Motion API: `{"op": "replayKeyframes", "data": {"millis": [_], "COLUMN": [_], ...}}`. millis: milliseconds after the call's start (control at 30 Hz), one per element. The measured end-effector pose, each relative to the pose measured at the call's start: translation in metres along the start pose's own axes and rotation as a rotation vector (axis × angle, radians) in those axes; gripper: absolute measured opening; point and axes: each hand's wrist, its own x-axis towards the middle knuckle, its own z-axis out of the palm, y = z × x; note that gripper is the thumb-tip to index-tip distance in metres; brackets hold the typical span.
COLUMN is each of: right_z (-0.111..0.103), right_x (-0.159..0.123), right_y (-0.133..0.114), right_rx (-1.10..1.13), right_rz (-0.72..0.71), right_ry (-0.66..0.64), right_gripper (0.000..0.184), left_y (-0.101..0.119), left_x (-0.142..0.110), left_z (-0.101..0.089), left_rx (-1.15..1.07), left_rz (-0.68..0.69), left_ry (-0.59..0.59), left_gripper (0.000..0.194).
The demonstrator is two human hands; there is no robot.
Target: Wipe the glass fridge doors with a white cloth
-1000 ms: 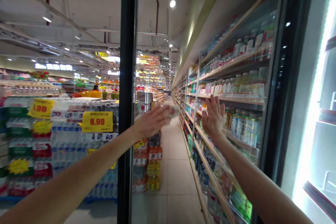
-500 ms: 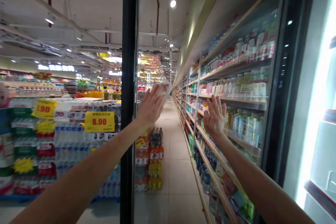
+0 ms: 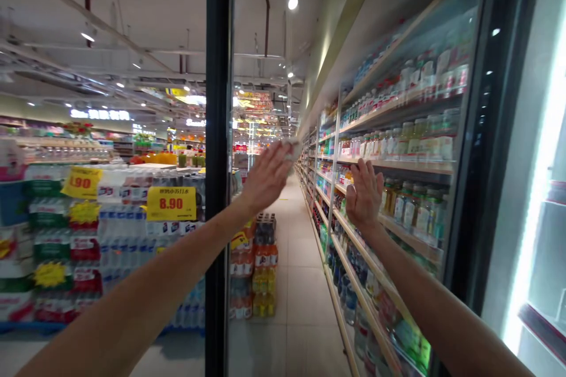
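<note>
My left hand (image 3: 267, 179) reaches past the black door frame (image 3: 217, 129), held flat over a pale cloth (image 3: 292, 146) at the glass door (image 3: 305, 306). Only the edge of the cloth shows beyond the fingertips; the fingers hide the rest. Raised to the right of it is my right hand (image 3: 365, 193), fingers up and slightly apart, with nothing in it. It appears to rest against the glass, though I cannot tell whether it touches. Rows of bottles (image 3: 413, 206) on shelves show behind it.
Stacked drink packs (image 3: 119, 247) stand at left, with a yellow price sign (image 3: 171, 204) reading 8.90. Bottle packs (image 3: 264, 265) stand beside the aisle floor (image 3: 300, 247). A lit white cabinet edge (image 3: 526, 235) is close on the right.
My left hand has slid a little to the right with the cloth. My right hand stays nearly in place.
</note>
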Motion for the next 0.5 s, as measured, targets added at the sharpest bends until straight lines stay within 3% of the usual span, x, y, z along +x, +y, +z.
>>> {"op": "replayKeyframes", "data": {"millis": [100, 167, 233, 333, 367, 400, 433, 500], "right_z": [-0.001, -0.001, 0.0, 0.001, 0.002, 0.001, 0.001, 0.0], "right_x": [0.0, -0.001, -0.001, -0.002, -0.002, -0.002, -0.002, -0.002], "right_y": [0.001, 0.002, 0.003, 0.004, 0.004, 0.004, 0.004, 0.004], "right_rx": [0.01, 0.015, 0.026, 0.043, 0.047, 0.053, 0.058, 0.063], "right_rz": [-0.008, -0.013, -0.022, -0.026, -0.025, -0.022, -0.022, -0.025], "right_ry": [0.013, 0.016, 0.03, 0.053, 0.056, 0.056, 0.055, 0.057], "right_gripper": [0.05, 0.05, 0.049, 0.049, 0.049, 0.05, 0.05, 0.051], "left_y": [0.031, 0.035, 0.023, 0.006, 0.009, 0.015, 0.024, 0.041], "left_x": [-0.015, -0.013, 0.004, 0.032, 0.034, 0.032, 0.026, 0.011], "left_z": [0.011, 0.011, 0.004, -0.006, -0.006, -0.003, 0.0, 0.008], "left_rx": [-0.05, -0.053, 0.001, 0.098, 0.104, 0.093, 0.066, -0.015], "left_rz": [0.515, 0.714, 0.557, 0.048, -0.052, -0.057, 0.04, 0.447], "left_ry": [-0.097, -0.158, -0.151, -0.048, -0.027, -0.033, -0.064, -0.172], "left_gripper": [0.029, 0.028, 0.029, 0.033, 0.034, 0.035, 0.035, 0.034]}}
